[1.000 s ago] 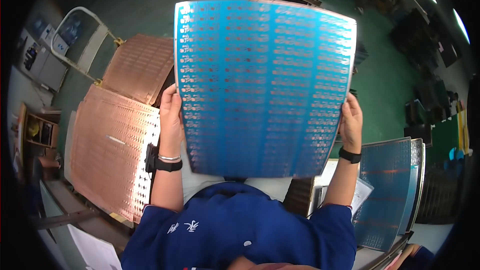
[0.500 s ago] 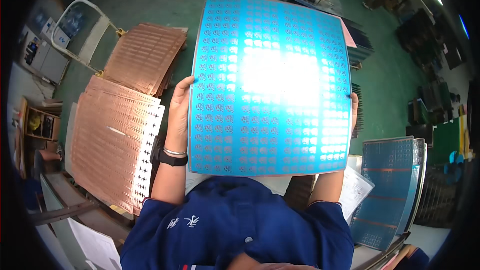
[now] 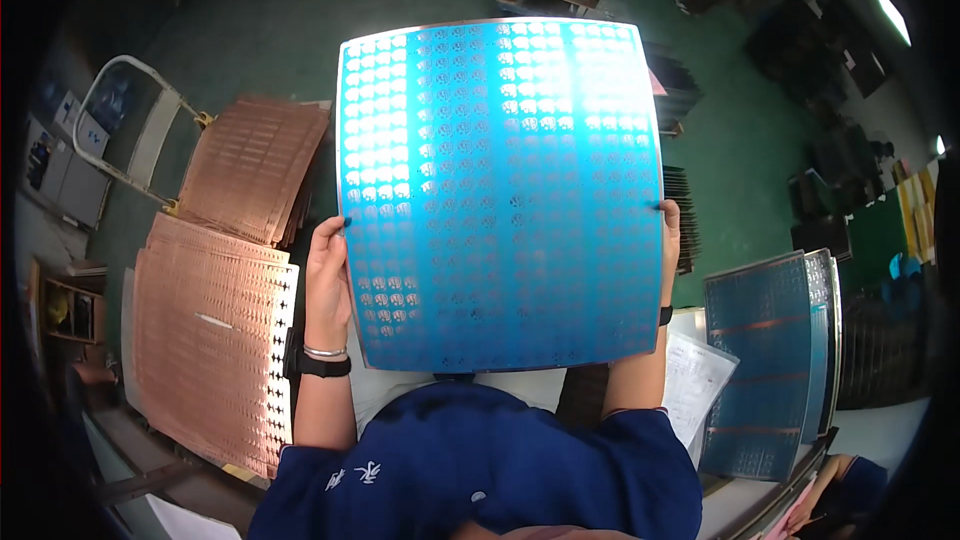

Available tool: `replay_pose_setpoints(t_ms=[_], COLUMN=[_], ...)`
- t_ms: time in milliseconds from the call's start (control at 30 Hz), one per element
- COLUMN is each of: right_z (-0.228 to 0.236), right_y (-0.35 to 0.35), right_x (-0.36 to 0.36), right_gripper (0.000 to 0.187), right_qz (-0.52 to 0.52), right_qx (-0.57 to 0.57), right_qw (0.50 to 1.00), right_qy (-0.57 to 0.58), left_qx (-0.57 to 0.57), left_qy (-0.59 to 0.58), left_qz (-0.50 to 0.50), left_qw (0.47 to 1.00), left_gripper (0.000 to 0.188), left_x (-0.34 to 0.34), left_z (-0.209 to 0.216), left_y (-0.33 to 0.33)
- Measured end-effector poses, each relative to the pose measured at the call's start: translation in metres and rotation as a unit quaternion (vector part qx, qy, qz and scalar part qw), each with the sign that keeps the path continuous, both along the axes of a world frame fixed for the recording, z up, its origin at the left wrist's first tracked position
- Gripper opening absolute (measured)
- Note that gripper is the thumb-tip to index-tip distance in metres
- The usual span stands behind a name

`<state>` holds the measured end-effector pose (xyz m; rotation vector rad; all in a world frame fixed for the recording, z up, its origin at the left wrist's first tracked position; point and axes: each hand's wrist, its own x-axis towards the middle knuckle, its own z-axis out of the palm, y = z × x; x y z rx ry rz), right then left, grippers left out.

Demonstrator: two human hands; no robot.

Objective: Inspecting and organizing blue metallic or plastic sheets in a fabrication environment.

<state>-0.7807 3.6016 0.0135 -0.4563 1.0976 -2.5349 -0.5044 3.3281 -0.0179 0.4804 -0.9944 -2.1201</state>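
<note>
A large rectangular circuit board panel, coated blue with rows of small repeated patterns, is held up in front of my chest. My left hand grips its left edge, the thumb over the face and the other fingers mostly hidden behind. On the opposite edge my right hand holds at about the same height, with only part of its fingers showing. Bright glare washes out the upper left and upper right of the face. What lies behind the panel is hidden.
To my left are stacked copper-coloured panels, with another copper stack beyond, by a white trolley handle. At right stand blue panels beside paper sheets. Another person's arm shows at lower right.
The panel's tilt has changed, and its glare has moved from the middle to the upper part. My whole view has shifted slightly. Both hands keep hold of the edges.
</note>
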Motion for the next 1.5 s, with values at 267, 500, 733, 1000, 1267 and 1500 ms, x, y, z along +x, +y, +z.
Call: replay_pose_setpoints(t_ms=[267,500,733,1000,1267,1500], right_z=[-0.018,-0.008,-0.019,-0.112,-0.141,-0.125], right_y=[0.04,0.023,-0.048,-0.113,-0.144,-0.189], right_x=[0.009,0.017,0.019,0.023,-0.004,-0.03], right_gripper=[0.072,0.054,0.034,0.034,0.039,0.059], right_qz=[0.203,0.09,-0.097,-0.096,-0.056,0.03], right_qx=[0.206,0.276,0.41,0.486,0.504,0.607], right_qw=[0.956,0.942,0.836,0.788,0.776,0.712], right_qy=[0.041,0.167,0.35,0.365,0.374,0.353], left_qx=[-0.009,-0.036,-0.446,-0.515,-0.512,-0.512], left_qy=[-0.008,-0.205,-0.509,-0.571,-0.575,-0.589], left_qz=[0.065,0.078,0.143,0.148,0.15,0.147], left_qw=[0.998,0.975,0.722,0.621,0.62,0.608], left_gripper=[0.019,0.031,0.026,0.018,0.016,0.016], left_x=[-0.002,-0.018,0.022,0.023,0.023,0.023], left_z=[-0.019,-0.062,-0.168,-0.17,-0.167,-0.168], left_y=[-0.007,-0.014,-0.013,-0.001,-0.005,-0.004])
